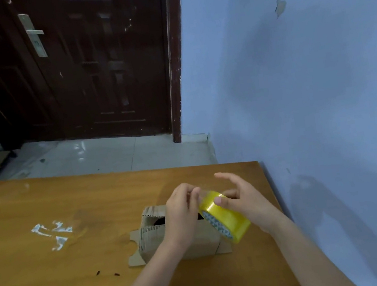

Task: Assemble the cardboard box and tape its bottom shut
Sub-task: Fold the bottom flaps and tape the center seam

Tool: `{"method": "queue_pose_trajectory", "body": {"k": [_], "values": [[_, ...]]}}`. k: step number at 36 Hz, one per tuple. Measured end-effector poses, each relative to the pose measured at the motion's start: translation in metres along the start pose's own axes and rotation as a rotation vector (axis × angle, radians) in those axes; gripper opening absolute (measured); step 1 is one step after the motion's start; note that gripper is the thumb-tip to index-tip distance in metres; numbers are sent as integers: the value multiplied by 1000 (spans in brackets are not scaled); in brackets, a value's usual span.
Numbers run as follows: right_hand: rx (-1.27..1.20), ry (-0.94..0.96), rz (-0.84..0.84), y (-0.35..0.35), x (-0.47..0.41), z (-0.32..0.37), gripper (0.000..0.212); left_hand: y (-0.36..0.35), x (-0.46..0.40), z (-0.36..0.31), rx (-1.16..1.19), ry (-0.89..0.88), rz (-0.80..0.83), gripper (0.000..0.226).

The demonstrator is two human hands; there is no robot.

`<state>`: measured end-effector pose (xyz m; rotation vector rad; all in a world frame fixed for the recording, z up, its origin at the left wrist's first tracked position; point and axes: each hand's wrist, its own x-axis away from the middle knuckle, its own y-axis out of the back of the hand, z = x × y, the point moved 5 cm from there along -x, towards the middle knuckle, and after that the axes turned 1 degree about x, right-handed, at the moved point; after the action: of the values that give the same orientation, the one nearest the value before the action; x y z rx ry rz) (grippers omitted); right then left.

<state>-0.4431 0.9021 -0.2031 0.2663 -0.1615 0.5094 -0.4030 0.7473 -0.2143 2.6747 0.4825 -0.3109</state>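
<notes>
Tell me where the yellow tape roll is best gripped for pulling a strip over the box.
Grip the tape roll across its flat sides, coming from the right as the right hand does. Its curved face tilts up-left, leaving the free end open to the left hand above the cardboard box.

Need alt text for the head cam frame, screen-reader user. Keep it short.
A person's right hand holds a yellow roll of packing tape while the left hand pinches at its free end, both above a small brown cardboard box on a wooden table. Behind stand a dark wooden door and a pale blue wall.
</notes>
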Motion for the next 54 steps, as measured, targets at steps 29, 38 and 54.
{"method": "queue_pose_trajectory", "body": {"k": [29, 38, 54], "values": [[1119, 210, 23, -19, -13, 28, 45, 44, -23, 28, 289, 517, -303, 18], [1167, 246, -22, 17, -27, 21, 36, 55, -9, 48, 368, 617, -344, 13], [-446, 253, -842, 31, -19, -27, 45, 26, 21, 46, 743, 807, -413, 9]]}}
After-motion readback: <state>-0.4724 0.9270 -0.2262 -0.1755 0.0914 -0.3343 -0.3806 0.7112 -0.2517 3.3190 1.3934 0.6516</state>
